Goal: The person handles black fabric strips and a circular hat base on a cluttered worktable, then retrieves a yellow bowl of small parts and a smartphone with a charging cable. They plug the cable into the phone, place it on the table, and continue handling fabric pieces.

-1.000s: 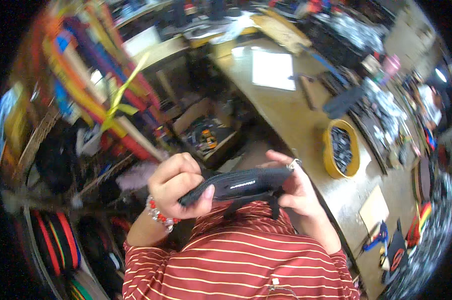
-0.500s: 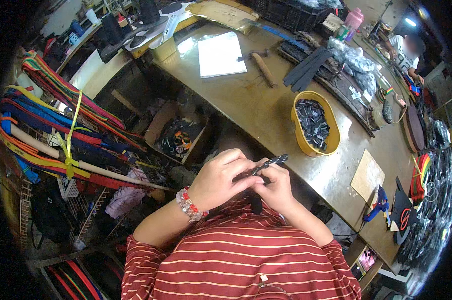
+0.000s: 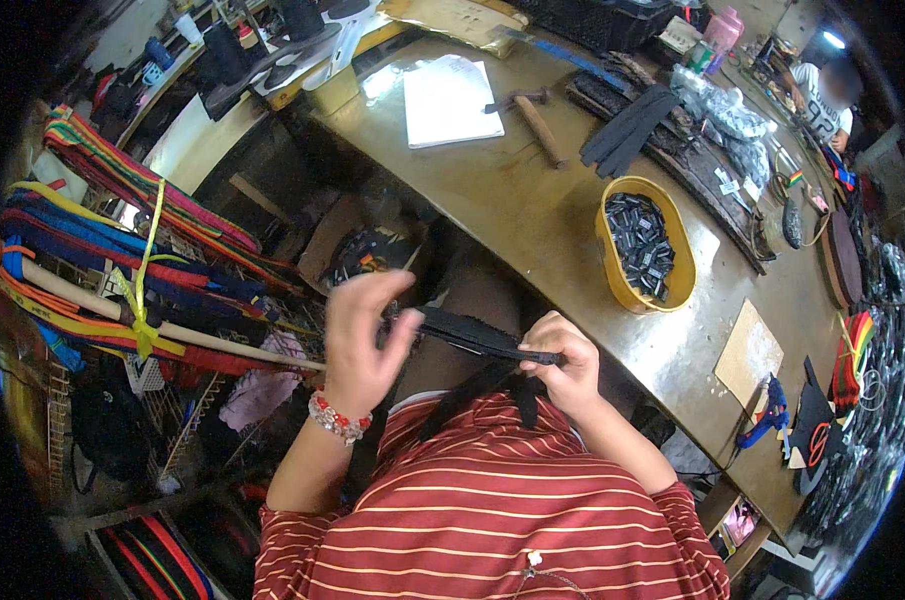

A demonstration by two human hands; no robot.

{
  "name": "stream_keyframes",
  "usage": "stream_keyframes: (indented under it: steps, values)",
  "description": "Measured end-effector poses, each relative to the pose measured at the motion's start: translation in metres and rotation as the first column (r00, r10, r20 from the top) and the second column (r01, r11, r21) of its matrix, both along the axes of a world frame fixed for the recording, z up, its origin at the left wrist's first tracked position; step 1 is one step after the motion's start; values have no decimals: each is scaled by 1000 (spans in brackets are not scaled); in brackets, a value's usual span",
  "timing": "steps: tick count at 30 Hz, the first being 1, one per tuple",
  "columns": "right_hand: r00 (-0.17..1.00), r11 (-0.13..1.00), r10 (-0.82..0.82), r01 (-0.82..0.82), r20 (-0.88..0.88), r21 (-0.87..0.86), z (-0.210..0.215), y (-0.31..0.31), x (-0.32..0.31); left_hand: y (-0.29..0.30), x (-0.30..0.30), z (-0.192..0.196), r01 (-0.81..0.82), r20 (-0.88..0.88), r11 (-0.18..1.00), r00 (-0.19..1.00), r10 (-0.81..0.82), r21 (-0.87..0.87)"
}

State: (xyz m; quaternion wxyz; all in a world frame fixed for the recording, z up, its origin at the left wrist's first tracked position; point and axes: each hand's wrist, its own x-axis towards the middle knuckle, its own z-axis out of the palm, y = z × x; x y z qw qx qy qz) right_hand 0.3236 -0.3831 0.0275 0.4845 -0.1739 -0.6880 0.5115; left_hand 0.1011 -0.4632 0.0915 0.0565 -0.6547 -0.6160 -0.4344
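Observation:
A black fabric strap (image 3: 464, 333) stretches across in front of my body, above the table's near edge. My right hand (image 3: 566, 368) is closed round its right end, thumb on top. My left hand (image 3: 364, 335), wearing a beaded bracelet, is raised at the strap's left end with thumb and fingers apart, slightly blurred. Whether the strap touches that palm is hidden. More black strap hangs down against my striped shirt. Nearest on the table is a yellow tub (image 3: 688, 262) of small black plastic pieces (image 3: 640, 240).
On the table lie a hammer (image 3: 540, 130), white paper (image 3: 452, 102), a bundle of black strips (image 3: 627, 130), a tan sheet (image 3: 749, 350) and a blue glue gun (image 3: 769, 412). Colourful straps (image 3: 142, 180) hang at the left. Another person (image 3: 820, 100) sits at the far right.
My left hand has come away from my right and moved left, its fingers spreading. The black strap now shows as a longer length between the hands. The right hand still grips it.

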Motion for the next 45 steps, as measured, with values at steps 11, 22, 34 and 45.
stream_keyframes:
  steps: [11, 22, 34, 45]
  values:
    - [863, 637, -424, 68, 275, 768, 12, 5, 11, 24, -3, -22, 763, 748, 256, 640, -174, -593]
    - [860, 529, -291, -220, 419, 820, 26, -7, 31, 8, 1, -31, 504, 749, 740, 663, 0, -445]
    - [29, 819, 302, -520, 953, -244, 24, -10, -65, 5, 37, -39, 560, 608, 638, 774, -176, -529]
    - [32, 794, 334, -547, 942, -263, 23, -6, -74, -39, -22, -102, 354, 137, 685, 926, -351, -637]
